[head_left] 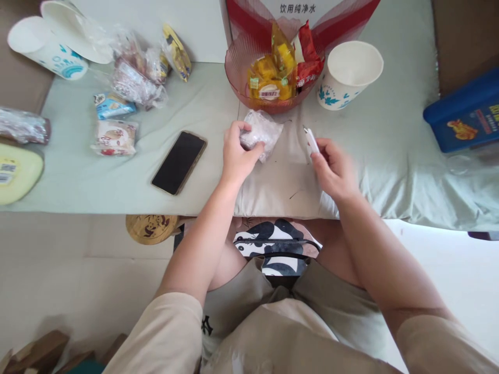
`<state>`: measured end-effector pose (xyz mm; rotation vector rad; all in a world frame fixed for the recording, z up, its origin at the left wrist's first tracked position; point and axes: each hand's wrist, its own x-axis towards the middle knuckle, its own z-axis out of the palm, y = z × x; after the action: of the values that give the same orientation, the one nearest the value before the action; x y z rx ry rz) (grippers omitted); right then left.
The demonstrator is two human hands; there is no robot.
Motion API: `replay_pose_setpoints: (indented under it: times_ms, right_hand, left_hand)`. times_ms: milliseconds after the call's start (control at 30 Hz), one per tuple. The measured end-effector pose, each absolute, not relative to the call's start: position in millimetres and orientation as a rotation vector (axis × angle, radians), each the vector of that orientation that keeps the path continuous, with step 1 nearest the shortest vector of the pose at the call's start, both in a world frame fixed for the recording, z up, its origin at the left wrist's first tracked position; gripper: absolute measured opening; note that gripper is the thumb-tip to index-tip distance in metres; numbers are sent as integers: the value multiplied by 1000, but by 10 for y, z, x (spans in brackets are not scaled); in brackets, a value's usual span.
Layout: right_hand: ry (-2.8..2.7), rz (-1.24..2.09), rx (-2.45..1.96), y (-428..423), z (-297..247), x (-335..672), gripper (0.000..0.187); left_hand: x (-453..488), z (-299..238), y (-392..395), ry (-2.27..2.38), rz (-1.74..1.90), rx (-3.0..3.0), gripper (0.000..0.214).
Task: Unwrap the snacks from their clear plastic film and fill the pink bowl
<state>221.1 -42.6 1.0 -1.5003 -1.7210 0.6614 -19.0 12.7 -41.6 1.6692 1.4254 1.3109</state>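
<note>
My left hand [242,150] is closed around a crumpled packet in clear and whitish plastic wrap [265,130], just in front of the pink bowl; what is inside cannot be made out. In my right hand [334,169] is a slim white pen [310,140], gripped between thumb and fingers with its dark tip pointing up and away from me. The pen and the packet are apart. Behind both hands stands the ribbed pink bowl [234,78], holding yellow-wrapped snacks [268,78] and a red snack packet [310,59].
A phone [179,162] lies left of my left hand. Wrapped snacks [115,137] and tipped paper cups [50,49] are farther left. An upright paper cup [351,75] stands right of the bowl, and a blue package [463,111] at far right. A red-and-white box [335,15] is behind.
</note>
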Motion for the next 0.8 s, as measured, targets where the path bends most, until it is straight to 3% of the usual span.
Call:
replay_pose_setpoints:
  times_ms: [200,533,800]
  right_hand:
    - [-1704,804,-1441,-390,-19,1931,38]
    - [-1736,841,-1600,-398,11,1849,29]
    - [-1848,763,-1663,-450,67,1881,22]
  left_hand:
    - [-130,-395,87,1330,1247,1777,73]
    - [-76,-347,33,1297,1215,1798,52]
    - [-56,-306,80,1351,1233,1517,54]
